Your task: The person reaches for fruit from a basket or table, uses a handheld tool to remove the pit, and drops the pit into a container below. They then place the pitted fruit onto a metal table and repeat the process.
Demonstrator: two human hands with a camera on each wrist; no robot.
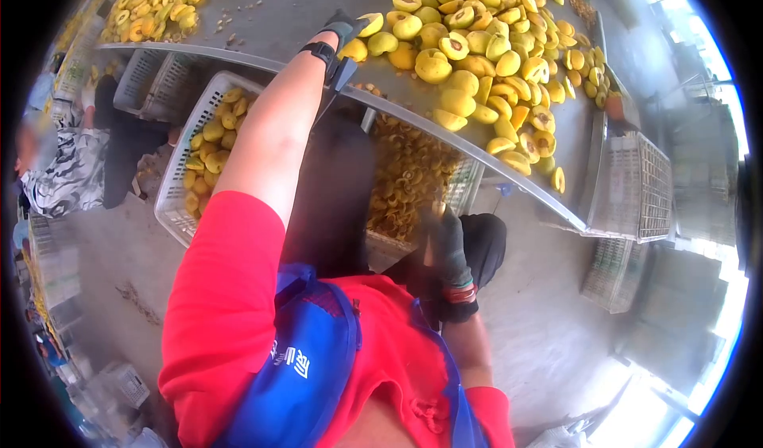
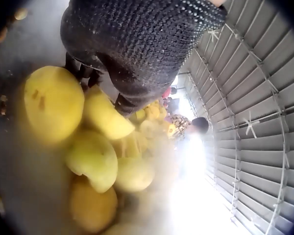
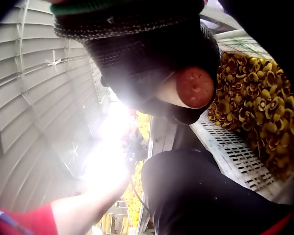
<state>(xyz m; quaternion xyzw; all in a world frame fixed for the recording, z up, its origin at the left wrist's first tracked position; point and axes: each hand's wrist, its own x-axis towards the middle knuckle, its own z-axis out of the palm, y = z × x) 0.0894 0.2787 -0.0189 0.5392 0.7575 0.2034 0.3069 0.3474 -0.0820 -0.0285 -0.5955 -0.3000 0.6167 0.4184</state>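
The left hand [image 1: 342, 28], in a dark glove, is over the metal table beside the heap of yellow fruit. In the left wrist view its fingers and thumb [image 2: 125, 104] pinch a cut yellow fruit piece [image 2: 107, 115], and other fruit lies just below. Low in front of the body, the gloved right hand [image 1: 449, 249] holds a pale handle [image 1: 434, 218]. The right wrist view shows the right hand [image 3: 157, 63] curled round this handle, whose round reddish end [image 3: 195, 87] sticks out. The handle's other end is hidden.
Below the table edge [image 1: 509, 174] stands a crate [image 3: 235, 152] full of fruit scraps. A white crate [image 1: 171, 186] of whole-looking fruit is left of the legs. A dark upright piece [image 1: 342, 75] is at the table edge. More crates [image 1: 636, 186] stand right; another person [image 1: 67, 170] sits left.
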